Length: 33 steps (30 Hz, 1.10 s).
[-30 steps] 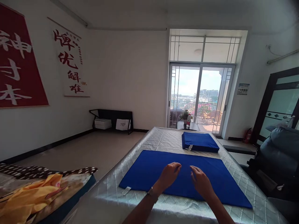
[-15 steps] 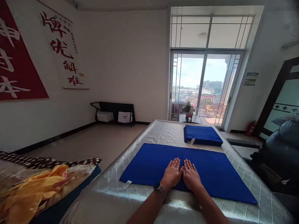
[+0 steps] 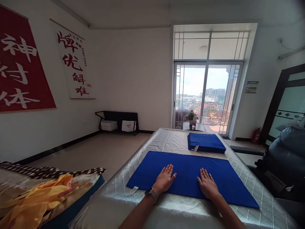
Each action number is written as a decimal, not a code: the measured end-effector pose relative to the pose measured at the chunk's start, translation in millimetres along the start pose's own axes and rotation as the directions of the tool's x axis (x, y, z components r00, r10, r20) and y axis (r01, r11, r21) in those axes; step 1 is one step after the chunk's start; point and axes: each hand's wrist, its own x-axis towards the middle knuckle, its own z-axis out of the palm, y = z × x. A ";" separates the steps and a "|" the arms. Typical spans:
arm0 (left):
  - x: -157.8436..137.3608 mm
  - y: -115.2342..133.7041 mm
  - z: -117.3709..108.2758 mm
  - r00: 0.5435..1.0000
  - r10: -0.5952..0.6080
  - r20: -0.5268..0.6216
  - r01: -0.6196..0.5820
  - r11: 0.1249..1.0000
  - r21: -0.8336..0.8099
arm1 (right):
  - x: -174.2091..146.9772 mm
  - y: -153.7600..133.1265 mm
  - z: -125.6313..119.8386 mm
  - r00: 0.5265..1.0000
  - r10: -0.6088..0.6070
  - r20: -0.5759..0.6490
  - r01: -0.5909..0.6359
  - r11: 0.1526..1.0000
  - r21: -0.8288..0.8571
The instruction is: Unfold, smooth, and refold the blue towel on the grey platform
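Note:
A blue cloth (image 3: 183, 171) lies spread flat across the silver quilted mattress (image 3: 164, 210), with a small white tag (image 3: 134, 190) at its near left corner. My left hand (image 3: 165, 179) rests palm down on the cloth, left of its middle, fingers stretched out; a watch is on that wrist. To the right, my right hand (image 3: 207, 183) also lies flat on the cloth with its fingers extended. A gap of bare cloth separates the hands. Beyond the spread cloth sits a stack of folded blue cloths (image 3: 205, 141) with a white tag hanging off its front.
Yellow fabric (image 3: 35, 200) lies on another bed at the lower left. A dark bag (image 3: 286, 156) stands close by on the right. Behind the mattress is a small table (image 3: 193, 127) with a plant and a bottle (image 3: 194, 121), before the glass sliding door.
My hands have slid apart over the cloth, the left one leftward and the right one rightward. The view has tilted up slightly.

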 end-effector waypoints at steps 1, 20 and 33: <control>-7.0 -18.6 -5.6 0.999 -0.026 0.023 0.026 1.000 0.004 | -4.2 20.5 2.0 1.000 0.004 -0.014 -0.004 1.000 -0.022; -71.0 -162.1 -6.1 0.964 -0.262 -0.045 0.264 0.964 0.038 | -40.7 204.0 30.3 0.971 0.127 -0.201 -0.152 0.981 -0.116; -0.3 -50.2 -24.9 0.994 0.017 -0.112 -0.018 1.000 -0.009 | -5.2 50.4 -30.3 0.964 -0.110 -0.242 0.127 0.990 0.056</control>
